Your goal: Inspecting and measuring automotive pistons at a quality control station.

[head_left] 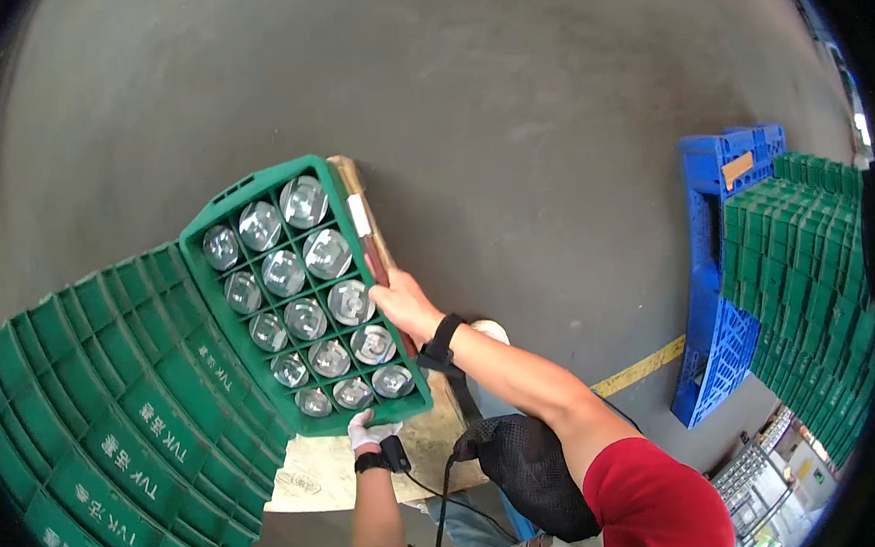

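Observation:
A green divided crate (317, 426) stands in front of me, tilted in the view, with a clear, round, glass-like piece (305, 320) in each of its compartments. My left hand (369, 433), in a white glove, is closed on the crate's near rim. At the crate's right long side, my bare right hand (406, 303) is closed with its fingers against the edge. A dark red-brown strip with a white part (359, 216) runs along that side by the right hand; whether the hand also grips it is unclear. Black straps circle both wrists.
Stacked green crates (129, 393) rise close on the left. Under the filled crate lies a worn pale wooden surface (320, 476). Far right, more stacked green crates (797, 261) stand by blue plastic pallets (706, 327). A yellow line (643, 364) crosses the grey floor (547, 96).

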`<state>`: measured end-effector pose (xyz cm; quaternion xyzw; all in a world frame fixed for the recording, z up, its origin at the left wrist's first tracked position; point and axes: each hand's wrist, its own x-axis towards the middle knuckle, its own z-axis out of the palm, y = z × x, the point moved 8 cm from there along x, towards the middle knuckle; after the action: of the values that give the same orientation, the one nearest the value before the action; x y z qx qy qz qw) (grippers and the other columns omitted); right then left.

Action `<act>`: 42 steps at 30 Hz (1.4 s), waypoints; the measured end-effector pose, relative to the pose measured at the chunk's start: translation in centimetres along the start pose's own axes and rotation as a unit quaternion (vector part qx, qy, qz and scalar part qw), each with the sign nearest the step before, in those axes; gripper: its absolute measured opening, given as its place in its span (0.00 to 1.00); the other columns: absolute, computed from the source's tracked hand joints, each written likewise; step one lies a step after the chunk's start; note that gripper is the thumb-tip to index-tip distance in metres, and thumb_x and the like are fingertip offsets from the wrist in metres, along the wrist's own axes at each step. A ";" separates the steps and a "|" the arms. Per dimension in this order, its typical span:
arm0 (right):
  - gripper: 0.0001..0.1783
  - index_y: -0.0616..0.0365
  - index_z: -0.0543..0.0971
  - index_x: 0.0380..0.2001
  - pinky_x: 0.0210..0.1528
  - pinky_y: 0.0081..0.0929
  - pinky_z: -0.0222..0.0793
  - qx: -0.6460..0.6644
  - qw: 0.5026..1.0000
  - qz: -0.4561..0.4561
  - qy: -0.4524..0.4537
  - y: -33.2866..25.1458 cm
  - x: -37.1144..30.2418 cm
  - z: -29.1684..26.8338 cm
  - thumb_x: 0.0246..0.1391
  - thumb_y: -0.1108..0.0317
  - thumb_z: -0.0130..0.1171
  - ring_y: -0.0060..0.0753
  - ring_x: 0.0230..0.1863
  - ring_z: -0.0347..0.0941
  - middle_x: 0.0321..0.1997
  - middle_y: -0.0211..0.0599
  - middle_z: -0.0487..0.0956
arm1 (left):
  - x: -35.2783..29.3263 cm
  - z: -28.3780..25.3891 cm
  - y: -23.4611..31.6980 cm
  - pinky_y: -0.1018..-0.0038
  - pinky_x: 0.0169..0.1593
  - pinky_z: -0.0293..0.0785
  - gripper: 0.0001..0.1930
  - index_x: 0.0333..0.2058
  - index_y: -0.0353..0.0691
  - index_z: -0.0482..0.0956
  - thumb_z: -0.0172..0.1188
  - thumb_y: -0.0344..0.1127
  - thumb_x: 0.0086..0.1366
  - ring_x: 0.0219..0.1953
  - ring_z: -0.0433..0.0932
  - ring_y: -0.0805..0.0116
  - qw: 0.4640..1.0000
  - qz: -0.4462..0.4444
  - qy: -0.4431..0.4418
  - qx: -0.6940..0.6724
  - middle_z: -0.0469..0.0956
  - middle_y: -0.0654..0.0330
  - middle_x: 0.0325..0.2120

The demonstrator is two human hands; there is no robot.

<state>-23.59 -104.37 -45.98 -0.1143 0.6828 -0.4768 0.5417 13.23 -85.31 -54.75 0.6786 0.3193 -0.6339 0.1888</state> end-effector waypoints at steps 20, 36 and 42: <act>0.28 0.62 0.66 0.64 0.49 0.28 0.74 0.081 0.989 0.079 0.095 2.1 -14.9 -7.7 0.58 0.77 0.47 0.31 0.49 0.77 0.60 0.43 0.74 | -3.8 0.4 4.2 0.49 0.57 0.73 0.24 0.50 0.43 0.72 0.66 0.40 0.57 0.51 0.74 0.53 0.987 0.132 0.002 0.091 0.75 0.56 0.48; 0.27 0.65 0.68 0.61 0.45 0.27 0.75 0.065 0.981 0.090 0.158 2.9 -33.6 -11.5 0.57 0.79 0.47 0.33 0.43 0.79 0.54 0.45 0.77 | -0.8 -20.4 -6.9 0.50 0.55 0.72 0.18 0.47 0.41 0.73 0.63 0.36 0.59 0.50 0.73 0.53 0.996 0.090 0.004 0.023 0.75 0.55 0.47; 0.25 0.66 0.68 0.60 0.45 0.26 0.74 0.080 0.989 0.063 0.107 2.9 -32.6 -4.2 0.58 0.79 0.47 0.33 0.42 0.79 0.54 0.46 0.76 | 2.3 -36.5 -4.8 0.49 0.58 0.73 0.17 0.47 0.39 0.72 0.62 0.30 0.58 0.50 0.75 0.53 0.992 0.115 0.031 0.045 0.75 0.51 0.46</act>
<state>-13.47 -78.77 -27.83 0.0240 0.7023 -0.5040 0.5022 36.98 -57.21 -51.76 0.7381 0.2162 -0.6002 0.2195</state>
